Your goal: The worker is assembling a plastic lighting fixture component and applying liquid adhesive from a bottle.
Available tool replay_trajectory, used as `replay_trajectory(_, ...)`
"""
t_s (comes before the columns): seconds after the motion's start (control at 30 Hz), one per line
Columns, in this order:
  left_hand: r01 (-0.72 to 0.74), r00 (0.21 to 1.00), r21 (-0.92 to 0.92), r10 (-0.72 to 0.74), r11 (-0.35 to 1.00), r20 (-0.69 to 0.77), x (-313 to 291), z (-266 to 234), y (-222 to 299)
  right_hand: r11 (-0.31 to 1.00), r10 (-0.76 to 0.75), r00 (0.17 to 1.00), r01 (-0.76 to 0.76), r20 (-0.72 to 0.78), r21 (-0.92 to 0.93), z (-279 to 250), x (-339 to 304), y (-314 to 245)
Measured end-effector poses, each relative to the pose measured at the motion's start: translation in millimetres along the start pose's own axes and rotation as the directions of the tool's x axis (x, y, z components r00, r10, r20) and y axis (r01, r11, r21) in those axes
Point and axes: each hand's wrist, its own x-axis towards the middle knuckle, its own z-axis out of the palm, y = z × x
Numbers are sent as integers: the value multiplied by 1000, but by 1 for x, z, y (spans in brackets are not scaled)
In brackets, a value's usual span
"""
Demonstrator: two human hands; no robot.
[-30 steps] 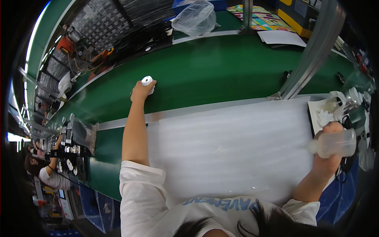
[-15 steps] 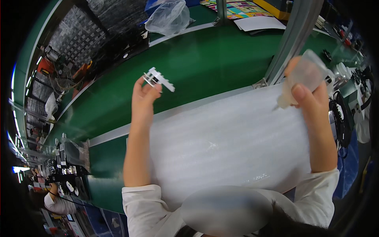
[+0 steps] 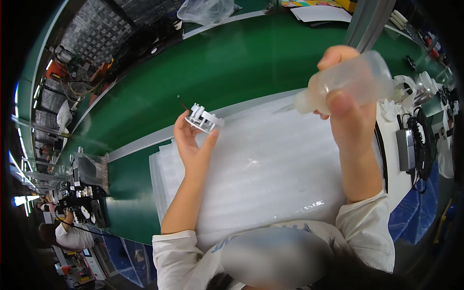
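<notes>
A small white plastic part [image 3: 205, 120] with a round base and several raised posts is pinched between the thumb and fingers of my left hand [image 3: 192, 145]. A thin dark wire with a small tip sticks up from it. My right hand [image 3: 349, 108] is wrapped round a translucent squeeze bottle [image 3: 314, 92], tilted on its side. Its narrow pointed nozzle [image 3: 285, 109] points left, toward the white part but apart from it. Both hands are raised above a white foam sheet [image 3: 270, 169].
Beyond the foam lies a green conveyor belt [image 3: 232, 63] with a metal edge. A metal post [image 3: 369, 29] stands at the far right. Cables and a grey box [image 3: 405, 151] sit on the right. A clear plastic bag [image 3: 208, 10] lies at the back; another person [image 3: 72, 234] works at far left.
My right hand has swung the bottle left and turned it toward horizontal. My left hand has come nearer and to the right, turning the white part so its round base shows.
</notes>
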Motion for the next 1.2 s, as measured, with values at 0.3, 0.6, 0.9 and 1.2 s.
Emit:
replay_trajectory(0.3,-676,717,66,635,734,288,23,22,1,978,-185,975,196,126,-76,-6,-19,18)
replay_trajectory(0.6,-483,757,-281,556,830,343,-8,13,-15,938,-282,837,343,468,-49,3,-24,37)
replay_trajectory(0.9,-633,675,-42,577,773,460,-19,5,-13,957,-168,847,263,504,-124,9,-33,30)
replay_trajectory(1.2,-758,571,-50,699,650,430,-15,13,-15,935,-173,845,303,506,-187,8,-35,31)
